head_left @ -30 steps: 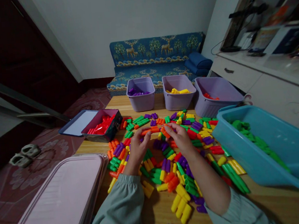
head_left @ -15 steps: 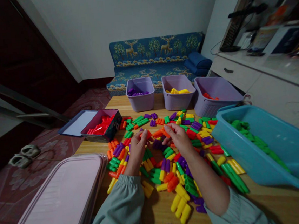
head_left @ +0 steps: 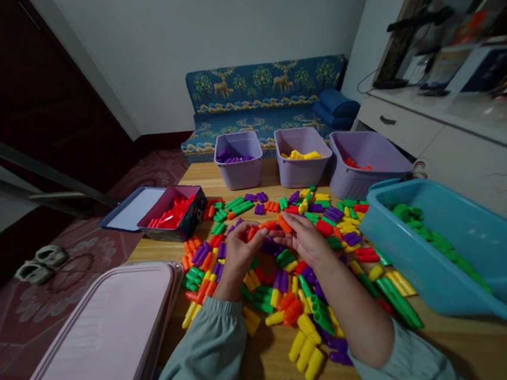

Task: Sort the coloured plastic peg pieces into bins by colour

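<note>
Above the middle of a spread of coloured plastic building pieces, my two hands are close together. My left hand (head_left: 241, 251) is closed, thumb and fingers pinching an orange building piece (head_left: 268, 225) and a redder piece beside it. In my right hand (head_left: 304, 242), a second orange piece (head_left: 284, 224) is gripped between thumb and index finger while the other fingers are loosely bent. The orange pieces lie end to end between the hands; whether they are joined, I cannot tell. Under and around the hands lie purple pieces (head_left: 268, 246) and green pieces (head_left: 284, 258).
Lilac bins hold purple (head_left: 239, 176), yellow (head_left: 301, 176) and orange pieces (head_left: 355, 185) at the back. A blue tub (head_left: 449, 267) with green pieces stands right. An open tin (head_left: 185, 227) of red pieces sits left, above a pale pink lid (head_left: 101, 336).
My left hand has shifted slightly right and its fingers now reach the middle orange piece. My right hand has turned, its orange piece tilting more upright. The bins have stayed in place.
</note>
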### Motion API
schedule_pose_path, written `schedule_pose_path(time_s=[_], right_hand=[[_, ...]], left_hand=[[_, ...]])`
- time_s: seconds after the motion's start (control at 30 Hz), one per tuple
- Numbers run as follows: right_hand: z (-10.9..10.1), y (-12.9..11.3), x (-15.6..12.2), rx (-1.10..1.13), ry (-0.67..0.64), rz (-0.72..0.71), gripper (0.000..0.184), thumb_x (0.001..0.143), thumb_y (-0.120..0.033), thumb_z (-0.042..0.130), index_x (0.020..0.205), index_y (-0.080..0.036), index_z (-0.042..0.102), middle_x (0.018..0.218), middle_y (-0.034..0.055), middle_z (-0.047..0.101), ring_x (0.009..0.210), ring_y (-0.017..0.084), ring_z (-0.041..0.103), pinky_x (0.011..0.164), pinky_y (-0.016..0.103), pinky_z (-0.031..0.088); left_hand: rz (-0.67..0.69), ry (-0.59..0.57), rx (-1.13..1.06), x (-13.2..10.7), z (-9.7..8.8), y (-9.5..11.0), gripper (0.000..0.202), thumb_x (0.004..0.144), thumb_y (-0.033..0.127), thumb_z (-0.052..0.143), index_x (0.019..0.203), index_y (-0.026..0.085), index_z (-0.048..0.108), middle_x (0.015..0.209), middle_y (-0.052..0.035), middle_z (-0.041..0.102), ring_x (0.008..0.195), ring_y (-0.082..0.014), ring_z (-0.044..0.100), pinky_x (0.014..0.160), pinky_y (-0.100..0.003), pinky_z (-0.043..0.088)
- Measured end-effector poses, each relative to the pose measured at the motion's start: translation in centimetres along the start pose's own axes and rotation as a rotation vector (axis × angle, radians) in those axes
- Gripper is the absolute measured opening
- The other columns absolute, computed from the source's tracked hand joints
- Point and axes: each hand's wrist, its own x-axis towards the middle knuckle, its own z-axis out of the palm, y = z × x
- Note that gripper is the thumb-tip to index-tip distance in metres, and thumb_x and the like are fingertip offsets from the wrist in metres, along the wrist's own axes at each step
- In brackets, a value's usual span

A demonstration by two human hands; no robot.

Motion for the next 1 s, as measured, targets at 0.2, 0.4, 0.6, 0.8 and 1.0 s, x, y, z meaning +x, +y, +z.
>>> schedule_pose_path(time_s=[0.2, 0.4, 0.6, 0.8, 1.0], right_hand=[[-0.5, 0.2, 0.0, -0.312, -0.144, 0.043, 0.021, 0.086, -0.036, 0.065, 0.089, -0.016, 0.06, 0.073, 0.0002, 0.069, 0.052, 0.01, 0.068, 0.041, 0.013, 0.048], [-0.5, 0.0, -0.2, -0.435, -0.156, 0.008, 0.026, 0.077, -0.037, 0.074, 0.082, -0.015, 0.062, 0.057, -0.0004, 0.066, 0.044, 0.011, 0.062, 0.039, 0.016, 0.046], [-0.5, -0.7, -0.3, -0.545, -0.093, -0.03, 0.025, 0.073, -0.034, 0.076, 0.076, -0.014, 0.062, 0.053, -0.0011, 0.064, 0.039, 0.011, 0.058, 0.035, 0.016, 0.042], [-2.2, -0.6, 0.7, -0.705, 0.089, -0.11, 0.019, 0.075, -0.032, 0.072, 0.076, -0.017, 0.061, 0.059, -0.0013, 0.066, 0.044, 0.013, 0.062, 0.037, 0.018, 0.041], [-2.9, -0.8, 0.8, -1.188, 0.22, -0.303, 0.018, 0.078, -0.038, 0.067, 0.081, -0.02, 0.068, 0.074, 0.0035, 0.072, 0.065, 0.02, 0.069, 0.058, 0.028, 0.05]], left_hand=[[-0.122, 0.179, -0.143, 0.2, -0.2, -0.7, 0.039, 0.067, 0.05, 0.077, 0.078, 0.015, 0.063, 0.056, 0.004, 0.057, 0.045, -0.0069, 0.048, 0.045, -0.018, 0.037], [-0.065, 0.169, 0.046, 0.2, -0.1, -1.0, 0.036, 0.07, 0.05, 0.072, 0.073, 0.015, 0.062, 0.046, 0.0038, 0.055, 0.039, -0.0092, 0.048, 0.042, -0.02, 0.037], [-0.056, 0.274, 0.173, 0.5, -1.0, -0.9, 0.035, 0.074, 0.05, 0.068, 0.072, 0.015, 0.063, 0.046, 0.0028, 0.055, 0.04, -0.0114, 0.05, 0.042, -0.021, 0.037], [-0.023, 0.332, 0.249, 1.3, -2.5, -2.0, 0.031, 0.072, 0.046, 0.071, 0.078, 0.016, 0.07, 0.064, -0.003, 0.065, 0.061, -0.0182, 0.063, 0.056, -0.027, 0.049], [-0.064, 0.173, -0.059, 1.0, -1.0, -1.2, 0.047, 0.073, 0.048, 0.073, 0.11, 0.018, 0.068, 0.109, -0.0102, 0.068, 0.09, -0.0213, 0.065, 0.073, -0.03, 0.054]])
